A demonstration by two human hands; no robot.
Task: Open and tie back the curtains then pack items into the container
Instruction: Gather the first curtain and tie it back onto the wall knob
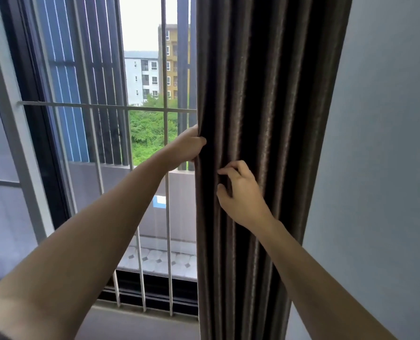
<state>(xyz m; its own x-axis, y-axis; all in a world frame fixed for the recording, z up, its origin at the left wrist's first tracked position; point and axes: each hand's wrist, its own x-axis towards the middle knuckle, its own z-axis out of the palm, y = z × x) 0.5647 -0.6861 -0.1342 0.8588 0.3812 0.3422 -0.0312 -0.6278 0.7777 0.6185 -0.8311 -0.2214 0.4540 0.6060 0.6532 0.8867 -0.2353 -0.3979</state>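
A dark brown curtain (265, 94) hangs gathered in vertical folds on the right side of the window, beside the wall. My left hand (188, 144) is closed around the curtain's left edge at about mid height. Just below and to the right, my right hand (241, 192) rests against the front of the folds, its thumb and fingertips pinching into a pleat. No tie-back or container is in view.
White metal window bars (165, 111) run across the open glass to the left of the curtain. A dark window frame (35, 133) stands at the left. A grey wall (380, 143) fills the right side. Buildings and greenery lie outside.
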